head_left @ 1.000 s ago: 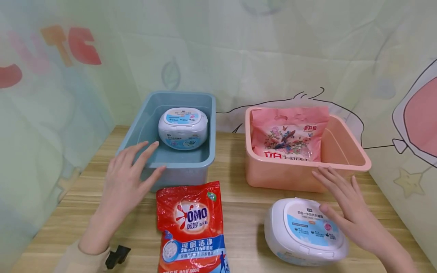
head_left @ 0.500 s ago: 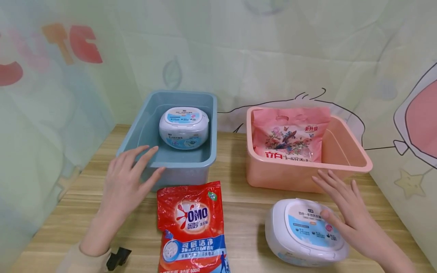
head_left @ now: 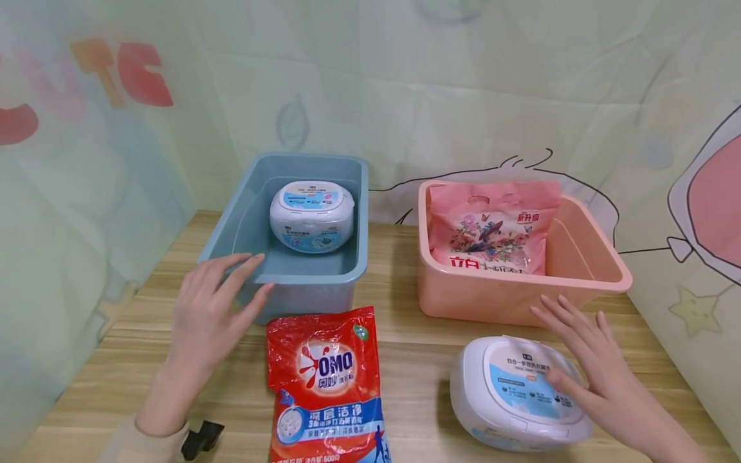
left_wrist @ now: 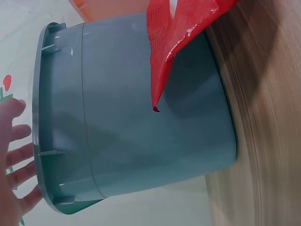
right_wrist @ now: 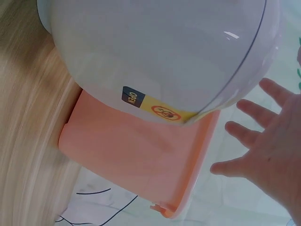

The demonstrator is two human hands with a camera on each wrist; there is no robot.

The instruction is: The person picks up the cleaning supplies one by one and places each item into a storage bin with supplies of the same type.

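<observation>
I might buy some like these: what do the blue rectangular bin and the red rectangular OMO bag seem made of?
The blue rectangular bin looks like rigid, faintly shiny moulded plastic: a smooth wall, with ribs under the rim. The red rectangular OMO bag is probably glossy plastic film, given its creases and bright highlights.

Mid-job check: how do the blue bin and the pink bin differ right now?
Contents: the blue bin holds a white tub, while the pink bin holds a pink bag.
Placement: the tub sits toward the blue bin's right wall; the bag sits toward the pink bin's left.
Pose: the blue bin turns a narrow end to the person, the pink bin a long side.
Shared: both are open-topped with rounded corners, standing on the wooden table.
</observation>
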